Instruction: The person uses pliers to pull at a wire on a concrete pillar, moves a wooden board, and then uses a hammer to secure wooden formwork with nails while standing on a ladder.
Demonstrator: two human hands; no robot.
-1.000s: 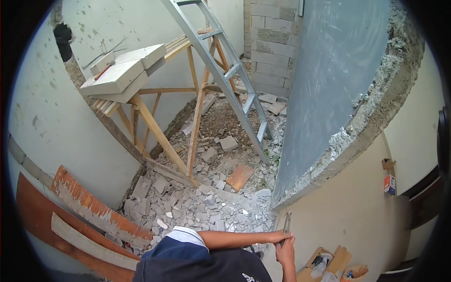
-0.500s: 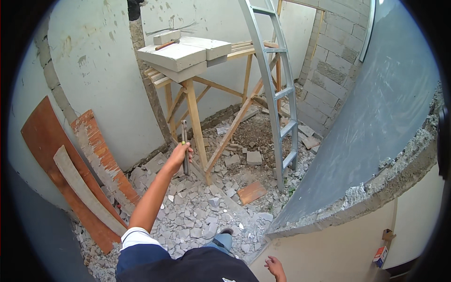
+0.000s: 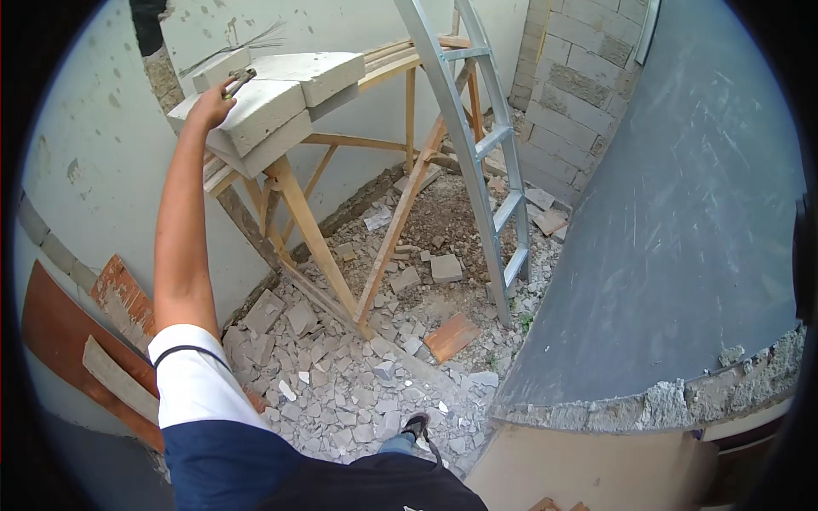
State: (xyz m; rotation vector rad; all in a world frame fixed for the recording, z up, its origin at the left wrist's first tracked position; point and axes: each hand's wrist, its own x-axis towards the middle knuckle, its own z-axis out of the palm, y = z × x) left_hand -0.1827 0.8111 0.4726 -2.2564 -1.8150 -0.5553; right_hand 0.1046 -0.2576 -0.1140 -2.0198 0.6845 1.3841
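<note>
Head view, looking down into a walled yard. The left hand (image 3: 209,104) is raised at arm's length toward eleven o'clock, its fingers closed around the handle of a small metal tool (image 3: 239,81) whose head rests on the top face of a pale block (image 3: 256,106). That block lies on a wooden trestle scaffold (image 3: 315,238), with a second pale block (image 3: 315,72) touching it at its one o'clock side. Half a second earlier the same hand is low, near the trestle's leg above the rubble, holding the tool upright; it has since risen to the top of the blocks. The sleeve (image 3: 196,383), white above dark blue, fills the seven o'clock sector. The right hand, visible at the lower edge in both earlier frames, is out of view now, so the state of its fingers cannot be told.

A metal ladder (image 3: 486,162) leans from twelve o'clock down to the centre, its foot in the rubble (image 3: 341,400) of broken pale slabs that covers the ground. A flat orange-brown tile piece (image 3: 452,336) lies just beside the ladder's foot, at its seven o'clock. A grey plastered wall (image 3: 682,221) with a ragged broken lower edge occupies three o'clock. Reddish boards (image 3: 60,341) lean against the wall at eight o'clock. A shoe (image 3: 415,424) stands on the rubble at six o'clock.
</note>
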